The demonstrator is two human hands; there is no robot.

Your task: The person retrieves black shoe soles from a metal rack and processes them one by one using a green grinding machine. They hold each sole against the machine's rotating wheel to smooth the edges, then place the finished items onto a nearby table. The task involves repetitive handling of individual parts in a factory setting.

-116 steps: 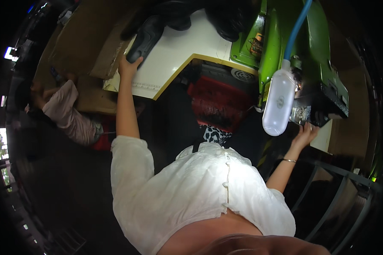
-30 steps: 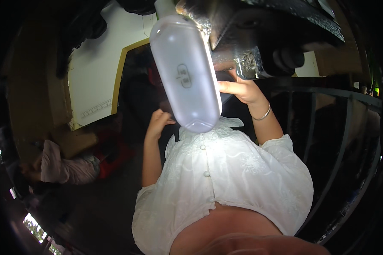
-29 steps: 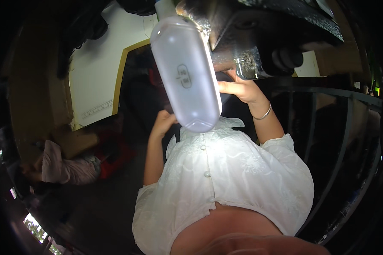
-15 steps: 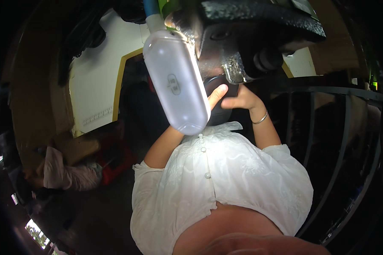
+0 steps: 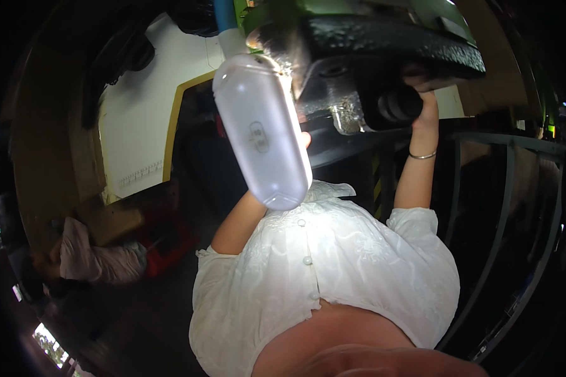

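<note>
A dark machine head with a rough, shiny edge fills the top of the view. My right hand is raised at its right side, beside a black round knob. The machine hides its fingers. A lit, whitish oblong lamp hangs in front of my left hand. Only a bit of a finger shows past the lamp's right edge, so what that hand holds cannot be made out. Below the machine, a dark curved surface lies between my two hands.
Grey metal railings curve along the right. On the left, a white panel has a yellow border. A person in pale clothing is at the lower left, by a red object. A blue tube meets the lamp's top.
My right hand has moved up and right, from beside my left hand to the machine's right side. My left hand has slipped further behind the lamp. The view has shifted slightly.
</note>
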